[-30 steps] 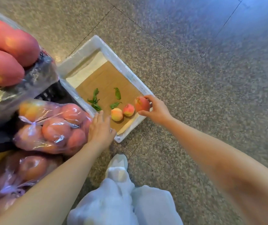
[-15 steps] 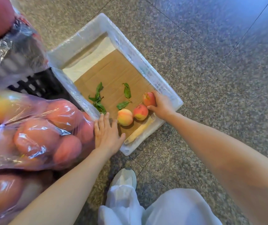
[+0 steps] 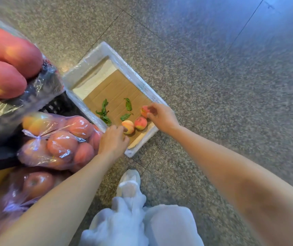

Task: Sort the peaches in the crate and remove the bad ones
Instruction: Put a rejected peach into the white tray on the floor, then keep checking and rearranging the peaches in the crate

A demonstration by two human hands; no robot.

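I count three peaches in the white crate point(image 3: 138, 82), all in a row at its near corner. I also count three bits of green leaf point(image 3: 104, 110) on the brown cardboard point(image 3: 115, 89) inside. The near peach point(image 3: 128, 126) is mostly yellow with some pink. The middle peach point(image 3: 140, 123) is red and pink and touches the near one. The far peach point(image 3: 144, 110) is red. I see two hands. The right hand point(image 3: 161, 115) reaches in from the right, and its fingers curl over the far peach and hold it. The left hand point(image 3: 113, 141) lies over the crate's near edge with its fingers fairly straight, and the tips just touch the near peach. No hand touches the middle peach. Left of the crate I count two clear bags of peaches point(image 3: 58, 141).
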